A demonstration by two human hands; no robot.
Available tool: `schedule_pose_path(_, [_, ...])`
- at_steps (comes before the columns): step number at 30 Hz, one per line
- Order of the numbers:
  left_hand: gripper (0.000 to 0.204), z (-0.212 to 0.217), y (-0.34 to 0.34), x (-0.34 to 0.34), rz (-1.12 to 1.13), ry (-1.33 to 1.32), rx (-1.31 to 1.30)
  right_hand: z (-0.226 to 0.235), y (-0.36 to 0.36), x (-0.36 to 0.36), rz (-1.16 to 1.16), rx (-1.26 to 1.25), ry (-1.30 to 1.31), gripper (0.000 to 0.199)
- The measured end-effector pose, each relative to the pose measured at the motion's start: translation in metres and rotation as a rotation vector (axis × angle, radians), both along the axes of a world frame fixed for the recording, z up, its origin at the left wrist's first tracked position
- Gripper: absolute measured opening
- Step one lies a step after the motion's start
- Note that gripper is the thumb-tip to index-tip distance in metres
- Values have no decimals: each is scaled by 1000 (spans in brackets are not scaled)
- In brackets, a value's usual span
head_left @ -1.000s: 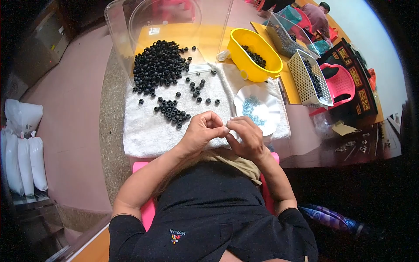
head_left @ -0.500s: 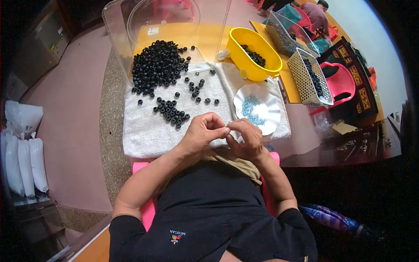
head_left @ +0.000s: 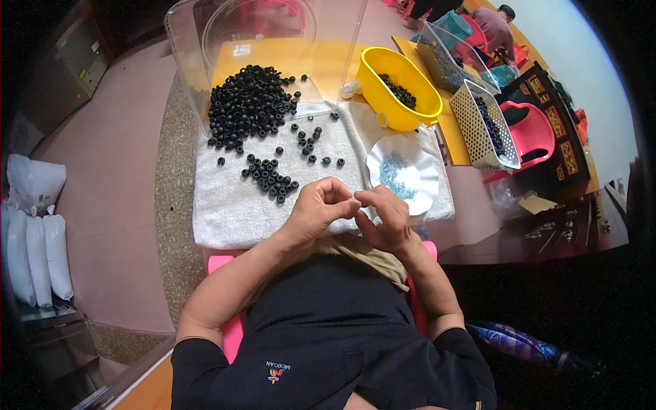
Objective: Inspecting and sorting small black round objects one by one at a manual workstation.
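Note:
Close together over the front of the white towel, my left hand and my right hand are both pinched, fingertips nearly meeting. Whatever sits between the fingertips is too small to make out. Beside my right hand is a white dish with a wavy rim, holding small pale-blue pieces. To the left of my hands lies a cluster of small black round parts with holes. More of them are scattered farther back, in front of a large heap.
A clear plastic bin lies behind the heap. At the back right stand a yellow tub, a cream perforated basket and another clear bin, all with black parts. Beyond them are a pink chair and a bending person. White sacks stand left.
The view has shifted slightly. Both hands keep nearly the same pinched pose, and the parts on the towel lie as before.

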State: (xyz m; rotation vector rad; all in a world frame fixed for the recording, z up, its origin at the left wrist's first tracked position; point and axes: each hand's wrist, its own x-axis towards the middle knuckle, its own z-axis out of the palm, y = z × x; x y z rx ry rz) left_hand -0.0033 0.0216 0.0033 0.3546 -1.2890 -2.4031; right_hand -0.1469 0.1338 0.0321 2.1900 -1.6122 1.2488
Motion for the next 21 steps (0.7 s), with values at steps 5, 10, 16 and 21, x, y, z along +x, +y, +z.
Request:
schedule_pose_path(5, [14, 3, 1, -2, 36, -24, 40, 7, -2, -10, -111, -15, -21, 38])
schedule_pose_path(10, [13, 3, -2, 0, 93, -85, 94, 46, -14, -50, -417, -255, 126, 29])
schedule_pose_path(16, [16, -7, -2, -3, 98, -110, 122, 66, -67, -135, -517, -333, 82, 24])
schedule_pose_path(21, [14, -10, -1, -7, 120, -98, 120, 55, -94, -173, -629, -75, 179, 22])
